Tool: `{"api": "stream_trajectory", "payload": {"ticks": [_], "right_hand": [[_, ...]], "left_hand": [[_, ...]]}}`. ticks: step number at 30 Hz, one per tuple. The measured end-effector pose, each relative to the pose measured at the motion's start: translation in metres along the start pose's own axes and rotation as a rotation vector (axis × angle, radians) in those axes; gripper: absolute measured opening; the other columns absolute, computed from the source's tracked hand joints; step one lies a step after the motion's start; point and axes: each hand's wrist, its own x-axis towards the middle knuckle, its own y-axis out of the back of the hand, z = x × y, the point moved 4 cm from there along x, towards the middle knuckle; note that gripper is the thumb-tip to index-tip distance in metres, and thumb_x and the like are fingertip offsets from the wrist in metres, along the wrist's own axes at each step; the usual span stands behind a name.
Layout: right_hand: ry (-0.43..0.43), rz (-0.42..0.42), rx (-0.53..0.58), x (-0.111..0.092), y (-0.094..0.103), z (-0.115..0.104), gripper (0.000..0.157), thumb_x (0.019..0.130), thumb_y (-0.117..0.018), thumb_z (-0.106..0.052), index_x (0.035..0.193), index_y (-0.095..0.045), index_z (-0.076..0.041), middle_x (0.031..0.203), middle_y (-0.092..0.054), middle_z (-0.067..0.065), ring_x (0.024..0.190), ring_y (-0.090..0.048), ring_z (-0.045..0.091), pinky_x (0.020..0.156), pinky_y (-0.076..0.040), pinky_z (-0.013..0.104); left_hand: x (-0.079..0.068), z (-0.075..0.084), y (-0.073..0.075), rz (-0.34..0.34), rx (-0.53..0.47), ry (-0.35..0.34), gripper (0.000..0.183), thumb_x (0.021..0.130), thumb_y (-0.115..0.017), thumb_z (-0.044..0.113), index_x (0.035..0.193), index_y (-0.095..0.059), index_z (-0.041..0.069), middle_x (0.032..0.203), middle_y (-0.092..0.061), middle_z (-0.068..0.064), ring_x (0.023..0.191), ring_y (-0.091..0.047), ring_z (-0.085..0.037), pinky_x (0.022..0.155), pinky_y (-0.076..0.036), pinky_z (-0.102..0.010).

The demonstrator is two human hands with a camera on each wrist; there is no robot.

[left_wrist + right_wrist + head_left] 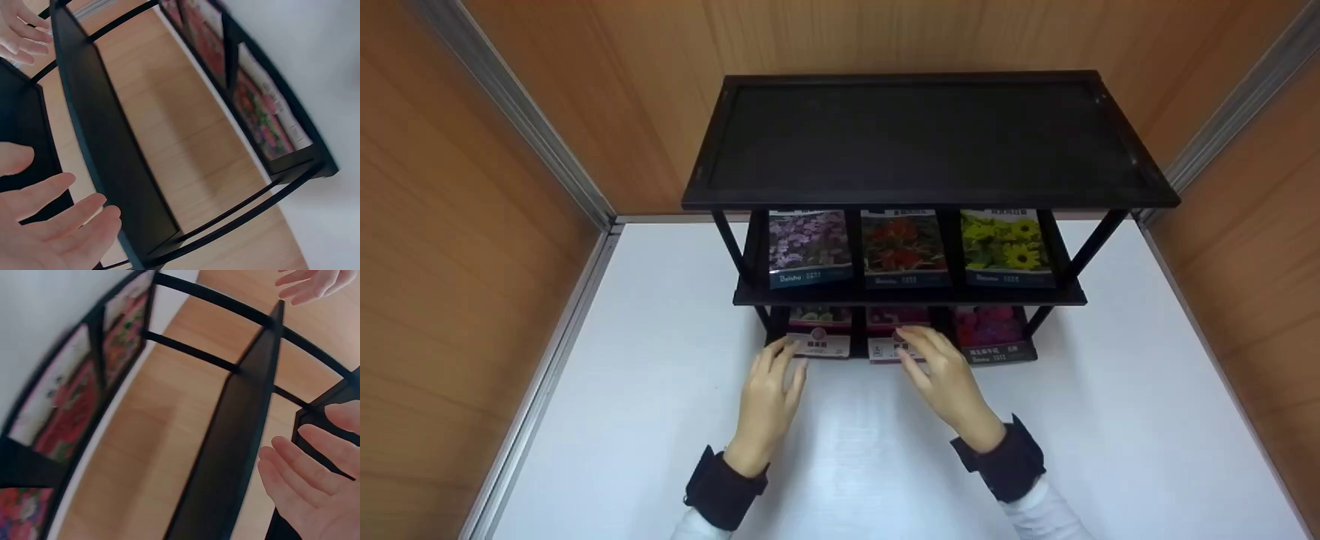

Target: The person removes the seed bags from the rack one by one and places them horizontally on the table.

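Note:
A black three-tier rack stands against the back wall, with flower seed packets on its middle and lowest tiers. My left hand hovers before the lowest tier's left packet, fingers loosely extended and holding nothing. On the other side my right hand holds nothing either; its fingers overlap the lowest middle packet in the head view. Whether they touch it cannot be told there. To its right lies a packet of pink-red flowers. Both wrist views show relaxed, separated fingers near the rack's edge.
Above lie packets with purple flowers, red-orange flowers and yellow flowers. The rack's top board overhangs their upper parts. Its thin posts rise at the corners. A white table lies beneath, with wooden panels around it.

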Motion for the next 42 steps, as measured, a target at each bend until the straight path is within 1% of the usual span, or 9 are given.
{"api": "stream_trajectory", "payload": {"ticks": [7, 10, 14, 18, 23, 27, 33, 37, 42], "right_hand": [[-0.055, -0.005, 0.080, 0.035, -0.006, -0.010, 0.023, 0.082, -0.060, -0.004, 0.104, -0.062, 0.003, 0.100, -0.060, 0.012, 0.093, -0.058, 0.023, 0.076, -0.049, 0.028], [-0.088, -0.014, 0.117, 0.048, -0.011, -0.012, 0.023, 0.082, -0.059, -0.004, 0.103, -0.062, 0.004, 0.099, -0.060, 0.014, 0.088, -0.059, 0.023, 0.072, -0.050, 0.028], [-0.174, -0.047, 0.164, 0.065, -0.019, -0.011, 0.022, 0.083, -0.057, -0.003, 0.104, -0.062, 0.005, 0.100, -0.061, 0.015, 0.085, -0.060, 0.024, 0.070, -0.050, 0.030], [-0.328, -0.113, 0.204, 0.080, -0.026, -0.005, 0.025, 0.086, -0.055, -0.007, 0.108, -0.061, 0.002, 0.103, -0.060, 0.014, 0.087, -0.060, 0.023, 0.074, -0.049, 0.031], [-0.506, -0.208, 0.226, 0.095, -0.036, 0.005, 0.029, 0.087, -0.053, -0.012, 0.114, -0.059, -0.002, 0.103, -0.061, 0.012, 0.086, -0.059, 0.020, 0.073, -0.049, 0.031], [-0.533, -0.205, 0.247, 0.104, -0.043, 0.012, 0.028, 0.087, -0.053, -0.010, 0.113, -0.059, -0.001, 0.097, -0.064, 0.012, 0.083, -0.061, 0.021, 0.070, -0.049, 0.032], [-0.517, -0.165, 0.262, 0.115, -0.051, 0.018, 0.027, 0.086, -0.054, -0.008, 0.110, -0.060, 0.003, 0.098, -0.063, 0.015, 0.081, -0.060, 0.024, 0.071, -0.048, 0.034], [-0.557, -0.200, 0.269, 0.121, -0.056, 0.024, 0.030, 0.085, -0.054, -0.007, 0.112, -0.057, 0.004, 0.104, -0.061, 0.017, 0.083, -0.059, 0.025, 0.072, -0.047, 0.035], [-0.633, -0.266, 0.283, 0.127, -0.062, 0.029, 0.033, 0.085, -0.054, -0.006, 0.116, -0.055, 0.005, 0.108, -0.059, 0.018, 0.079, -0.058, 0.026, 0.067, -0.044, 0.030]], "left_hand": [[0.029, -0.002, 0.013, 0.125, -0.096, 0.075, 0.019, 0.078, -0.061, -0.001, 0.096, -0.062, -0.008, 0.097, -0.058, -0.019, 0.089, -0.055, -0.030, 0.076, -0.048, -0.037], [0.041, -0.003, 0.014, 0.138, -0.121, 0.119, 0.017, 0.080, -0.059, 0.000, 0.095, -0.063, -0.008, 0.096, -0.058, -0.018, 0.089, -0.055, -0.029, 0.076, -0.047, -0.037], [0.055, -0.008, 0.012, 0.102, -0.161, 0.210, 0.018, 0.082, -0.057, 0.002, 0.095, -0.063, -0.007, 0.096, -0.059, -0.018, 0.089, -0.056, -0.029, 0.077, -0.046, -0.037], [0.068, -0.015, 0.007, 0.050, -0.185, 0.303, 0.020, 0.084, -0.055, 0.005, 0.096, -0.063, -0.008, 0.095, -0.058, -0.018, 0.084, -0.056, -0.028, 0.072, -0.046, -0.038], [0.081, -0.025, -0.001, 0.008, -0.134, 0.349, 0.021, 0.085, -0.054, 0.006, 0.097, -0.062, -0.010, 0.097, -0.056, -0.020, 0.086, -0.055, -0.031, 0.074, -0.045, -0.040], [0.089, -0.031, -0.007, 0.001, -0.074, 0.351, 0.022, 0.085, -0.054, 0.004, 0.098, -0.061, -0.011, 0.097, -0.056, -0.023, 0.090, -0.054, -0.034, 0.078, -0.045, -0.041], [0.098, -0.038, -0.012, -0.053, -0.033, 0.414, 0.024, 0.084, -0.052, 0.004, 0.099, -0.060, -0.013, 0.097, -0.057, -0.026, 0.092, -0.053, -0.037, 0.081, -0.043, -0.044], [0.102, -0.041, -0.014, -0.072, -0.023, 0.433, 0.022, 0.083, -0.052, 0.003, 0.096, -0.061, -0.013, 0.095, -0.058, -0.027, 0.091, -0.053, -0.040, 0.080, -0.042, -0.046], [0.106, -0.044, -0.016, -0.062, -0.038, 0.461, 0.020, 0.081, -0.054, 0.001, 0.094, -0.062, -0.012, 0.095, -0.060, -0.026, 0.089, -0.052, -0.042, 0.079, -0.041, -0.047]]}}
